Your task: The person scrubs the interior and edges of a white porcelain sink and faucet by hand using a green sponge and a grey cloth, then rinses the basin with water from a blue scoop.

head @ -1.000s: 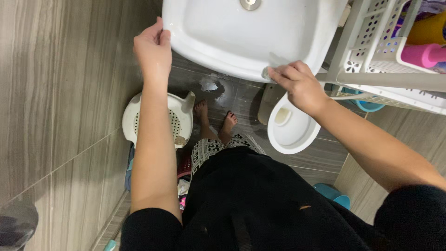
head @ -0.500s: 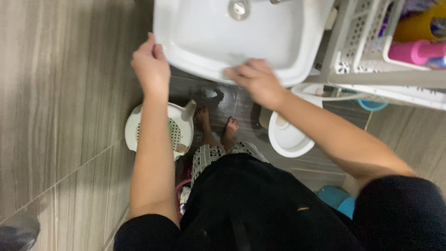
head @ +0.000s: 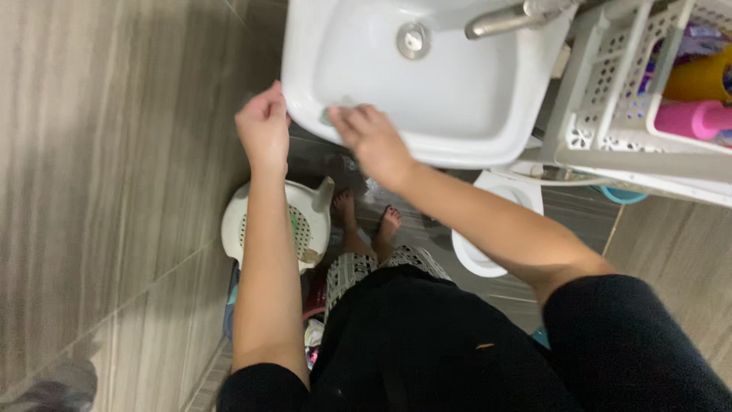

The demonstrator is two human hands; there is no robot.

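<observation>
**Hands at the front rim of the white basin**

The right hand (head: 371, 141) lies on the near rim of the white basin (head: 457, 99), left of frame centre, fingers curled over a small greyish pad (head: 326, 116) that peeps out at the fingertips; the hand is blurred, so how firmly it grasps the pad cannot be told. The left hand (head: 263, 126) grips the basin's left corner, thumb and fingers clenched on the edge.

The bowl looks largely white and bare around the metal drain (head: 413, 40), with the tap spout (head: 499, 21) above it at the top of the frame. By the look of it, the rubbing is at the front left rim; whether the remaining rim has been gone over cannot be told.

At the upper right a white perforated rack (head: 610, 114) holds a pink cylindrical bottle (head: 690, 118) lying on its side and a yellow container (head: 701, 72) behind it; any labels are too small to make out. On the tiled floor (head: 114, 191) below sits a white perforated stool (head: 301, 221).
</observation>
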